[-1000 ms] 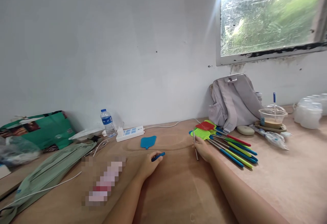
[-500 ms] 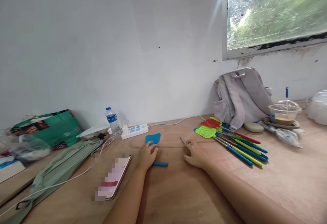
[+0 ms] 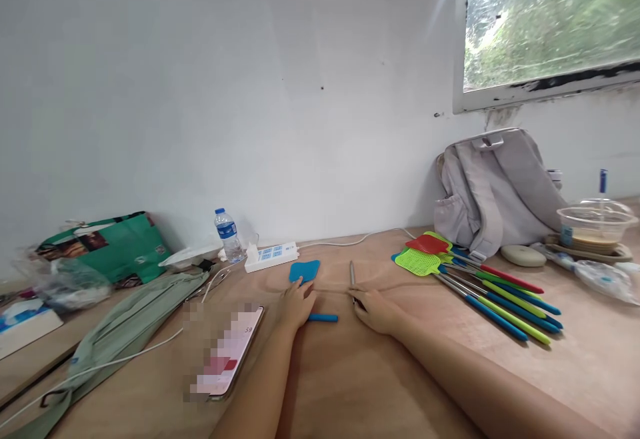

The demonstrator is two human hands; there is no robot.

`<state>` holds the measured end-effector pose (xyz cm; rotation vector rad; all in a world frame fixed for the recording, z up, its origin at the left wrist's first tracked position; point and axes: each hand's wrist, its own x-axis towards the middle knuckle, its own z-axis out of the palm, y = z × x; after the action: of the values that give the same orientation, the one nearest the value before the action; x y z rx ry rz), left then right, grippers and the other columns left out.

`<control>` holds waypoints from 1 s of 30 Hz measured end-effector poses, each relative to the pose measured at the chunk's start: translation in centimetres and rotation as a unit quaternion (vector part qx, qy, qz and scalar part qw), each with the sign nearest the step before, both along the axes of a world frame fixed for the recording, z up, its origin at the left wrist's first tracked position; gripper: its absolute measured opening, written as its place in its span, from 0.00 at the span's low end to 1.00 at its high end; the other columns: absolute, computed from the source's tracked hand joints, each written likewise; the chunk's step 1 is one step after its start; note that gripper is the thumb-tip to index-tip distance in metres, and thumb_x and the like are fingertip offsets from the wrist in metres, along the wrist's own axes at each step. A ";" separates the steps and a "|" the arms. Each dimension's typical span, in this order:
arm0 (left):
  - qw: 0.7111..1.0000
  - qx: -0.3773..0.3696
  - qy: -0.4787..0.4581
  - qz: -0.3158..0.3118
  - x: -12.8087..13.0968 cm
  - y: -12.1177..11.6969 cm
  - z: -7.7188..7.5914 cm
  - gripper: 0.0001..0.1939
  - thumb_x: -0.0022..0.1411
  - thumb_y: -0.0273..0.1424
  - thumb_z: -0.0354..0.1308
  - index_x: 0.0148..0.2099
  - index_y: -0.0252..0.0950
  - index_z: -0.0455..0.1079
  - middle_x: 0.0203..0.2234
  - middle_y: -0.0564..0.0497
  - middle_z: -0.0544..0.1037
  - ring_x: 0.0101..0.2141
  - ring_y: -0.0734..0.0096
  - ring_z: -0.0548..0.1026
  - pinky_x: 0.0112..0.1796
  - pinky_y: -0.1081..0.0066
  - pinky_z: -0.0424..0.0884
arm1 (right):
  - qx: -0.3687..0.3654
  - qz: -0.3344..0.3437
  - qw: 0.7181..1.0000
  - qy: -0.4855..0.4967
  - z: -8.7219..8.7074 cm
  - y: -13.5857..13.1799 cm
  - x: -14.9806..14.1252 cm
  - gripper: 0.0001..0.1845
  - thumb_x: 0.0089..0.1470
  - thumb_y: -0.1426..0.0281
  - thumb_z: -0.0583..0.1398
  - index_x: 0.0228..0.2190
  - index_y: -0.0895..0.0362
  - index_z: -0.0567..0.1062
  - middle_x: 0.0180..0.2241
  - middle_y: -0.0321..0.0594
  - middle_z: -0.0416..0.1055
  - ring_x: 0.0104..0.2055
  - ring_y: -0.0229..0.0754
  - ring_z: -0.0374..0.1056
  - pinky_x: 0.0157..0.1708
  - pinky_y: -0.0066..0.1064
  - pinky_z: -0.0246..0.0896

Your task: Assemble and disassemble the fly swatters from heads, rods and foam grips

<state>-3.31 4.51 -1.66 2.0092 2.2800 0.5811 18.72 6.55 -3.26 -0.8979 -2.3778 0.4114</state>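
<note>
Silver metal rod point(image 3: 352, 272) in half-curled R hand point(image 3: 377, 310); half-open L hand point(image 3: 296, 304), hold unclear; 3 o'clock, round clear plastic cup point(image 3: 595, 220) w/ tan liq. point(image 3: 593, 242)

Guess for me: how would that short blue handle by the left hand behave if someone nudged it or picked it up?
The blue handle would probably roll when nudged, as it looks like a slim, round tube lying on the tabletop. It is likely light, being so thin, and may be fairly stiff, since its visible length is straight.
</note>
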 end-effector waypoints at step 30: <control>0.975 0.052 -0.109 -0.188 1.5 -3.9 0.7 0.14 0.42 0.18 0.51 0.31 0.37 0.71 0.29 0.52 0.71 0.34 0.68 0.70 0.35 0.71 0.65 | 0.067 -0.035 0.995 -0.058 1.2 0.3 0.5 0.27 0.45 0.78 0.51 0.49 0.60 0.67 0.58 0.47 0.55 0.55 0.48 0.55 0.54 0.39 0.49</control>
<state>-1.83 0.64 -1.00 2.2156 1.7212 0.8469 19.20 6.81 -2.02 -0.9623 -2.4378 0.1736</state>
